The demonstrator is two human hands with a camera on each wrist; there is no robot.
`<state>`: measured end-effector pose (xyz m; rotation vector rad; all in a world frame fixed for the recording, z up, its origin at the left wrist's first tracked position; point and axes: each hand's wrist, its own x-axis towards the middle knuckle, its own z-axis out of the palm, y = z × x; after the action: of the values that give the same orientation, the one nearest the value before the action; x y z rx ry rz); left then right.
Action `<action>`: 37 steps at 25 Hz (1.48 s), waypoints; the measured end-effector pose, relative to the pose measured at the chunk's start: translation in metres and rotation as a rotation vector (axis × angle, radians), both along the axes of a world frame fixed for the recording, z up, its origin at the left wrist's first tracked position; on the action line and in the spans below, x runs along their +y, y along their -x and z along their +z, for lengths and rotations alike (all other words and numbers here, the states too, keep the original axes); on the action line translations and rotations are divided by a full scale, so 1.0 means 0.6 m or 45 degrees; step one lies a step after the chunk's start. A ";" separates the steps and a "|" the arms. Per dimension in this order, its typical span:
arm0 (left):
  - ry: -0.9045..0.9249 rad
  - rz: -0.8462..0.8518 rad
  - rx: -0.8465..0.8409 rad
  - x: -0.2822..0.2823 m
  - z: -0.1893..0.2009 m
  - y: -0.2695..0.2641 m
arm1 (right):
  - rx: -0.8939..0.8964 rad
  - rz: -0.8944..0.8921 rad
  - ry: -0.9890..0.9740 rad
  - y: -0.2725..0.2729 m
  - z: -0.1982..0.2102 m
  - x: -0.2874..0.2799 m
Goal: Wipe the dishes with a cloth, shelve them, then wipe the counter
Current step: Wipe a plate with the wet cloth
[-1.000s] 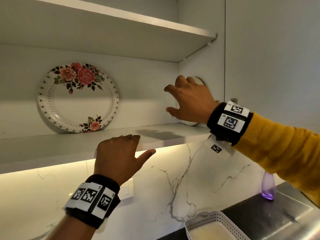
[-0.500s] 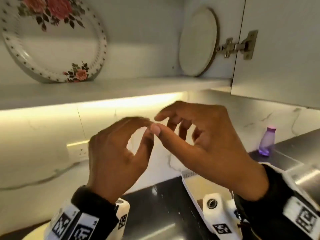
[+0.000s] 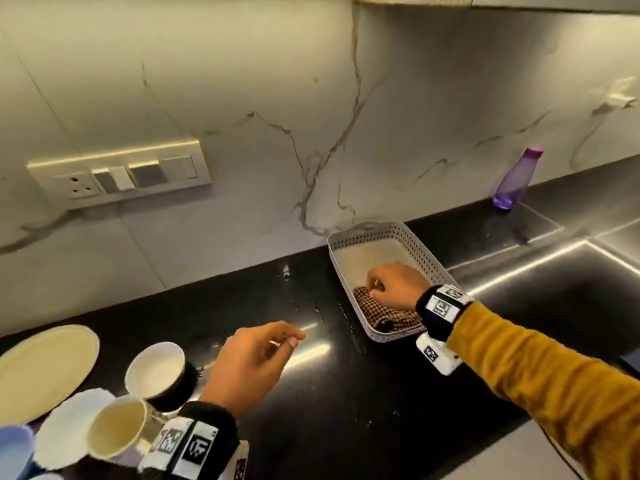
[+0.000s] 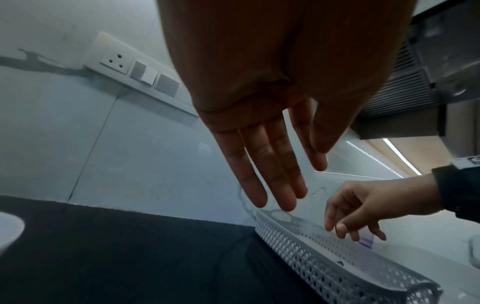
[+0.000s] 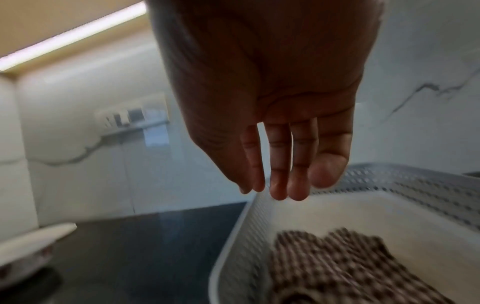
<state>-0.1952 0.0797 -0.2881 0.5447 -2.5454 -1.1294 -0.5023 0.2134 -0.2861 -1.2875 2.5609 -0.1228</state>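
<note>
Right hand (image 3: 393, 284) reaches into white basket (image 3: 349, 277) near back edge of desk (image 3: 346, 410); fingers loose, apart, just over checked cloth (image 3: 381, 311), not gripping yet. Left hand (image 3: 249, 365) hangs free, fingers straight, holds nothing. Best: pinch cloth's top fold, lift straight up, steady basket. Cups (image 3: 156, 370), plate (image 3: 41, 368) wait at desk's front left.

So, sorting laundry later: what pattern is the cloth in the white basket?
A small brown-and-cream check on the folded cloth, clearest in the head view.
</note>
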 end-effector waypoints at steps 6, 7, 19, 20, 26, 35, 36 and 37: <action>0.014 0.041 -0.104 0.007 -0.031 0.015 | 0.040 0.091 -0.290 0.078 -0.094 -0.049; 0.016 0.051 -0.111 0.007 -0.032 0.017 | 0.082 0.134 -0.320 0.086 -0.102 -0.060; -0.090 0.215 -0.121 0.000 -0.037 -0.021 | 0.032 0.258 -0.517 0.133 -0.092 -0.097; -0.107 0.223 -0.113 -0.004 -0.040 -0.031 | -0.035 0.258 -0.481 0.137 -0.078 -0.088; -0.181 0.258 -0.085 -0.014 -0.051 -0.072 | -0.077 0.371 -0.241 0.103 0.079 -0.012; -0.214 0.134 0.256 0.017 0.052 -0.056 | -0.393 0.571 0.576 -0.111 0.227 0.002; -0.180 0.121 0.270 0.013 0.068 -0.061 | -0.434 0.628 0.610 -0.143 0.224 -0.009; -0.172 0.072 0.260 0.010 0.082 -0.063 | -0.472 0.687 0.635 -0.169 0.220 -0.019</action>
<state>-0.1572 0.0856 -0.2392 0.5017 -2.2797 -1.2738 -0.4009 0.2022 -0.1540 -1.8711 1.8556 -0.8376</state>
